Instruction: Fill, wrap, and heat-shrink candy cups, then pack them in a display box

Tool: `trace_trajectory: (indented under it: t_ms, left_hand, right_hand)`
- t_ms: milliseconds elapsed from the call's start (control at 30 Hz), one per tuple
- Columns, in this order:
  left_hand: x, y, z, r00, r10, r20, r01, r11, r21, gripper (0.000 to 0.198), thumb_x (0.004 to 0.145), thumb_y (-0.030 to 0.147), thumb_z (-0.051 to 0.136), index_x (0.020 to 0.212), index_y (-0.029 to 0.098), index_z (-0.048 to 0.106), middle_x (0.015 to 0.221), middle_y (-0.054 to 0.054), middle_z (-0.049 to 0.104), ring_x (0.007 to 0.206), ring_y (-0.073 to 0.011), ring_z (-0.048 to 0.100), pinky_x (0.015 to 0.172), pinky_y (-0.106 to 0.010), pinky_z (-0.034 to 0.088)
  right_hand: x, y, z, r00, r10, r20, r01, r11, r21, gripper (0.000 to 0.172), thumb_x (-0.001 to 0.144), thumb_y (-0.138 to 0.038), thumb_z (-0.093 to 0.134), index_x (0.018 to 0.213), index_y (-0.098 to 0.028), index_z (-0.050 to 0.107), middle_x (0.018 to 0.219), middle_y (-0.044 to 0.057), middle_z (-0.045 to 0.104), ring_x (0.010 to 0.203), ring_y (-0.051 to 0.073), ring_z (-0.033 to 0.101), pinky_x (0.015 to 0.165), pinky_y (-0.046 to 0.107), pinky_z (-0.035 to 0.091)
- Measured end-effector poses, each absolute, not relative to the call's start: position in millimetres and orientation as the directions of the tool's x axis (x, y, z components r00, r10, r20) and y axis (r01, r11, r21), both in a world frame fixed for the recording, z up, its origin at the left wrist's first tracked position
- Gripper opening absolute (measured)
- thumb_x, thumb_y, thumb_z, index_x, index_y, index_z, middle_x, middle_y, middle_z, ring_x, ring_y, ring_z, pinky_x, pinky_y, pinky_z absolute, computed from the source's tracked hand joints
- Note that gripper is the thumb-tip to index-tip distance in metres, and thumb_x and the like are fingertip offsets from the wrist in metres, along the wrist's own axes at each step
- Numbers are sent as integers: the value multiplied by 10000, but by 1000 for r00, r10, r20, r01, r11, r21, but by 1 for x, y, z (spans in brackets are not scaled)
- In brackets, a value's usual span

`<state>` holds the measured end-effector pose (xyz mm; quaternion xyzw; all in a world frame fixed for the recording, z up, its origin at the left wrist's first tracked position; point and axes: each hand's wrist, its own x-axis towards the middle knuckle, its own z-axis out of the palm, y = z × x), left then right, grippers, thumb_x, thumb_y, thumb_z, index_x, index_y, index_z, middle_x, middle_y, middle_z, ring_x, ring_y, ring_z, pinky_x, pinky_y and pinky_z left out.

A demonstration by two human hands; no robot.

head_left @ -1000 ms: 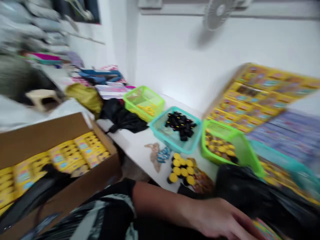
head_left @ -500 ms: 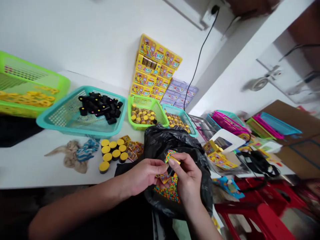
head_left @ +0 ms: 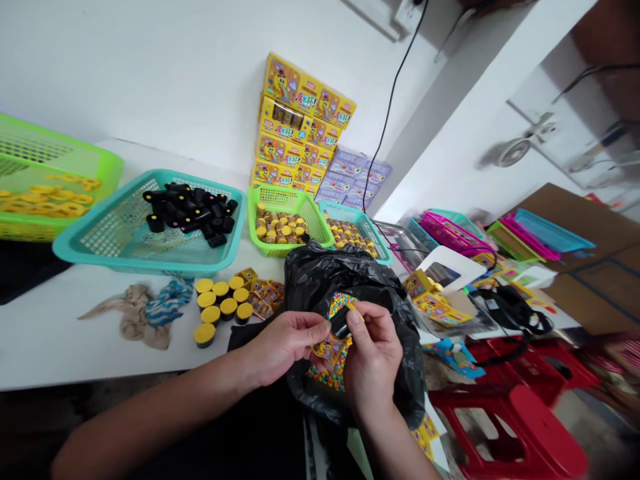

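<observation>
I watched black cylinder [head_left: 341, 323], lower centre of frame, above multicoloured beads [head_left: 325, 380] in black bag [head_left: 317, 270]. Left hand [head_left: 280, 343] had fingers clamped on cylinder's left end, printed wrapper [head_left: 329, 349] just below; right hand [head_left: 374, 353] had fingers clamped on right end. Yellow-topped cups [head_left: 229, 308] stood on bench [head_left: 45, 327], left of bag.

Black cylinder [head_left: 341, 323] now in fuller view

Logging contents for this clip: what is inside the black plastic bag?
In the black plastic bag, small multicoloured balls show. The left hand, the right hand and the black cup between them block part of the view; what lies deeper cannot be seen.
</observation>
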<state>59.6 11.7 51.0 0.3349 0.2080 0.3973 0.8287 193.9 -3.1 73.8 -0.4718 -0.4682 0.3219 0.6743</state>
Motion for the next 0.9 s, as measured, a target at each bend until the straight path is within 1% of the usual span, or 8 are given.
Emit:
trace_trajectory:
  t_ms: [100,167,433,567,700,833,900]
  left_hand:
    - [59,13,49,608,790,-76,-507,461,728,337,739,418,772,793,114,638,711,-21,621,567,-165,663,476,-235,495]
    - [59,13,48,605,793,-78,-499,454,738,338,739,423,769,784,120,626,674,-8,598,568,-176,672,437,-219,481]
    - [62,9,50,498,863,-81,-421,323,847,335,749,426,755,789,116,637,693,-1,603,547,-143,644,461,-227,503]
    - [64,7,53,495,865,-81,-425,322,846,335,756,437,744,763,126,621,653,3,606,519,-132,621,445,-219,481]
    - [66,6,52,530,845,-76,-443,352,824,347,768,453,730,748,140,583,633,0,619,502,-145,629,433,-219,455]
    - [68,7,49,544,837,-65,-460,362,811,352,796,469,702,768,137,586,653,-15,633,522,-147,627,461,-231,463]
    - [68,7,49,531,844,-74,-458,359,814,360,799,477,697,777,132,597,665,-19,634,535,-145,621,480,-241,473]
  right_hand:
    - [191,-4,68,391,871,298,-32,337,-941,213,767,-348,760,888,-216,644,779,-12,588,707,133,546,670,265,457]
    - [190,-4,66,407,868,283,-33,324,-946,220,768,-352,759,883,-211,636,778,-9,588,711,132,550,671,265,464]
    - [195,-7,73,350,873,340,71,337,-939,242,737,-350,780,830,-203,612,734,-7,588,681,140,548,644,277,474]
    - [199,-9,75,326,871,368,115,350,-930,238,746,-351,778,831,-206,609,743,-9,581,680,142,536,646,279,462]
    - [200,-10,72,314,857,408,138,384,-913,203,777,-312,762,863,-211,608,770,-9,579,685,137,536,640,269,456]
    - [200,-9,72,304,861,408,134,386,-913,193,776,-293,767,849,-216,605,746,-21,571,659,130,528,616,260,447]
    - [201,-11,73,289,855,430,181,392,-902,180,781,-287,760,852,-222,608,755,-20,574,666,134,533,620,266,447]
